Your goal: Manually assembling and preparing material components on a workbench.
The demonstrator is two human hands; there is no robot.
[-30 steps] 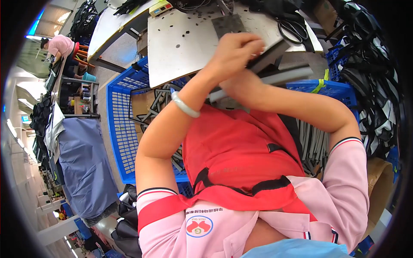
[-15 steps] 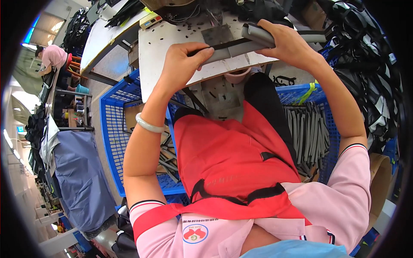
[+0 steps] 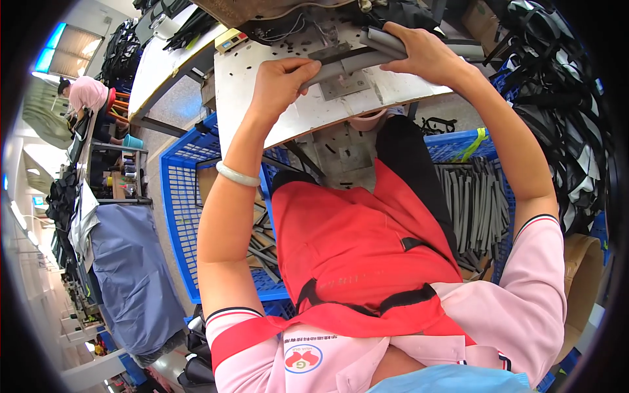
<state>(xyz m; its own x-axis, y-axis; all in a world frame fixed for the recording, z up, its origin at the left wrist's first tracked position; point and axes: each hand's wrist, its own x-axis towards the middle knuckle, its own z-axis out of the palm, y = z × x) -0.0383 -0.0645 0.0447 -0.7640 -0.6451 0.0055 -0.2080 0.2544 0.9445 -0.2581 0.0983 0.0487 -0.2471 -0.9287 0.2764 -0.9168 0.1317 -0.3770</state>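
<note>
A long grey strip (image 3: pixel 350 64) with a black band along its far edge is stretched between my two hands over the table. My left hand (image 3: pixel 280 85) pinches the strip's left end between thumb and fingers. My right hand (image 3: pixel 429 57) is closed round a folded, thicker part of the strip, and more grey length sticks out beyond that hand to the right. Under the strip, a metal plate (image 3: pixel 346 86) is set into the white tabletop (image 3: pixel 246 98).
A dark machine (image 3: pixel 268 12) stands at the table's far side, with small black scraps around it. Blue crates (image 3: pixel 180 216) flank my legs; the right one holds many grey strips (image 3: pixel 475 203). Black straps (image 3: pixel 557 111) are heaped at right. Another person (image 3: pixel 88 95) sits far left.
Both hands have moved slightly away from me with the strip, uncovering more of the metal plate on its near side. The whole view has shifted a little. Both grips stay closed.
</note>
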